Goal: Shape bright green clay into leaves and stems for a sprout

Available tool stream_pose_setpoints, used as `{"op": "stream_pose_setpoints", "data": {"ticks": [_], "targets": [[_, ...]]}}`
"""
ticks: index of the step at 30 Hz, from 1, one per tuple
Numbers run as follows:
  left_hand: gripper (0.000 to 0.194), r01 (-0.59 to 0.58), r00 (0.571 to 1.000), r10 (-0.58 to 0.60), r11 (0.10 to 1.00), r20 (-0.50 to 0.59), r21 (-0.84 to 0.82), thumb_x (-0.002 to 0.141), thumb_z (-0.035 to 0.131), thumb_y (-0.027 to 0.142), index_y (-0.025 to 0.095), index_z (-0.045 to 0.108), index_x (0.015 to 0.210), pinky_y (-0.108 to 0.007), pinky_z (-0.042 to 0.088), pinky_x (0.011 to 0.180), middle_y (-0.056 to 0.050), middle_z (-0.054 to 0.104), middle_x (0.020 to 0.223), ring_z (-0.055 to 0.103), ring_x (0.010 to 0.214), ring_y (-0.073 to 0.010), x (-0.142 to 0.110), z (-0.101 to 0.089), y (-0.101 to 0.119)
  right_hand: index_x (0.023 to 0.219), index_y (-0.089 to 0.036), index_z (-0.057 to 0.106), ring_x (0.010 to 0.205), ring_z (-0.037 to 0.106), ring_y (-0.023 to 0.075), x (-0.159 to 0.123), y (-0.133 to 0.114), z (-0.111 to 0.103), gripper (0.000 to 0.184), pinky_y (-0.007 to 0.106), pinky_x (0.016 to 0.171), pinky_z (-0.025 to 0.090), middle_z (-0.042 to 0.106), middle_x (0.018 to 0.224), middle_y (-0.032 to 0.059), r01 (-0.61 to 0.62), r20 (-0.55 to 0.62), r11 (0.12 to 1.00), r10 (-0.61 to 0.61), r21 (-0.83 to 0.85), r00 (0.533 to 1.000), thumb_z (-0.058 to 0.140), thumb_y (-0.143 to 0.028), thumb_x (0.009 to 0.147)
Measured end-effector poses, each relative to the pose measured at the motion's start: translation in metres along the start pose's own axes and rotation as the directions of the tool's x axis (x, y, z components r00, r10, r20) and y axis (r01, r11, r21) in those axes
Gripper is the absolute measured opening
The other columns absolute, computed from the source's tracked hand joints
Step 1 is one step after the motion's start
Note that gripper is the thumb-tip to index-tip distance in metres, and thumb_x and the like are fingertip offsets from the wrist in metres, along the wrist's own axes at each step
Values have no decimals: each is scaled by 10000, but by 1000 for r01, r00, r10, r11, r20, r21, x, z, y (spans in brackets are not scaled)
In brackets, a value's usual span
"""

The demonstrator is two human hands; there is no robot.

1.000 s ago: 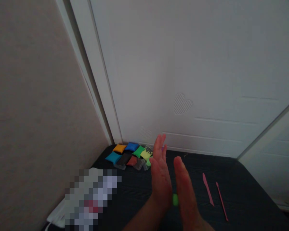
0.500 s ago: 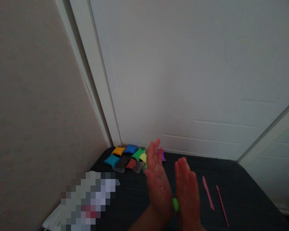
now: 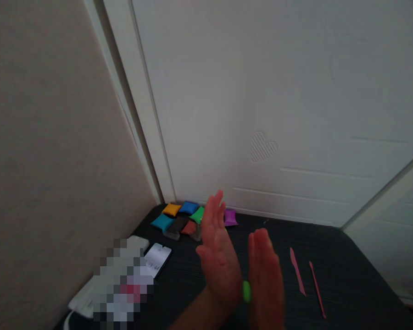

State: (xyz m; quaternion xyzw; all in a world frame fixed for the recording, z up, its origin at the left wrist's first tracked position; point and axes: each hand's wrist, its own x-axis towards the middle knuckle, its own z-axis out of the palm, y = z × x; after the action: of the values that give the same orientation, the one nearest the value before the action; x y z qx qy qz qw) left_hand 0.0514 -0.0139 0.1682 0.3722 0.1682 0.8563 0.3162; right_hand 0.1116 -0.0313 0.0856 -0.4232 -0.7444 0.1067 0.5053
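Two flat, outstretched hands, smooth rounded green lump between their lower palms, dark grained tabletop

The table looks matt and faintly grained, the knife-shaped tool like smooth pink plastic.

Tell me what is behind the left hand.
Beyond the left hand, a green packet peeks out on one side and a purple packet shows on the other. Whatever the fingers cover between them cannot be seen.
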Motion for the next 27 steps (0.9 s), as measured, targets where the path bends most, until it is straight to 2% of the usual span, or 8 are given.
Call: {"op": "stream_pose_setpoints", "data": {"ticks": [4,8,11,14,19,22,24,27], "targets": [[632,-3,993,-7,997,122,83,807,173,619,228,449,1220,-421,151,1064,-52,415,1312,253,1269,-263,-10,-1,-4,1316,-379,175,1253,300,194,8,7,-9,428,414,882,464,230,1407,-58,-111,-128,970,141,215,982,217,-236,915],[651,-88,987,80,995,142,54,826,70,589,234,439,1227,-437,168,1061,-33,409,1315,250,1268,-261,-3,-6,-6,1309,-341,258,1253,309,231,5,0,5,412,498,953,373,342,1370,-10,-232,-62,869,286,436,956,276,-283,902],[650,-108,977,87,989,192,103,825,81,592,227,412,1248,-453,148,1067,-32,385,1333,239,1271,-271,-1,-8,-5,1312,-382,221,1256,303,250,4,-1,11,431,544,963,330,295,1393,-16,-284,-46,821,351,496,935,293,-285,898],[672,-88,972,50,984,229,156,818,79,604,210,404,1254,-466,138,1067,-49,384,1333,237,1270,-275,-4,-8,-3,1302,-410,226,1262,295,242,6,1,4,420,536,972,319,274,1401,-43,-274,-27,814,334,512,942,284,-305,899],[688,-46,977,14,988,215,147,811,59,611,214,418,1244,-463,129,1071,-54,392,1328,244,1271,-274,-6,-8,2,1293,-377,283,1267,287,234,4,0,-6,417,506,987,315,310,1388,-33,-288,28,809,320,512,947,321,-275,891],[693,-20,971,-23,984,237,176,801,84,627,213,408,1252,-463,133,1073,-57,377,1339,242,1272,-280,-8,-8,4,1285,-373,308,1297,208,233,3,4,-1,411,511,981,321,291,1397,-39,-256,-19,827,307,501,952,329,-275,886],[702,-10,972,-33,983,234,181,799,64,627,214,406,1252,-463,138,1073,-56,380,1336,239,1273,-276,-9,-8,4,1302,-391,248,1312,158,216,3,7,3,424,519,991,301,267,1406,-53,-243,-68,826,320,509,945,286,-273,897],[698,-15,968,-38,978,249,207,799,66,628,220,405,1254,-463,146,1072,-51,373,1341,240,1272,-276,-10,-8,4,1305,-398,229,1312,153,222,-1,8,3,436,525,1000,285,261,1409,-61,-242,-61,821,318,518,946,320,-308,888]]}}
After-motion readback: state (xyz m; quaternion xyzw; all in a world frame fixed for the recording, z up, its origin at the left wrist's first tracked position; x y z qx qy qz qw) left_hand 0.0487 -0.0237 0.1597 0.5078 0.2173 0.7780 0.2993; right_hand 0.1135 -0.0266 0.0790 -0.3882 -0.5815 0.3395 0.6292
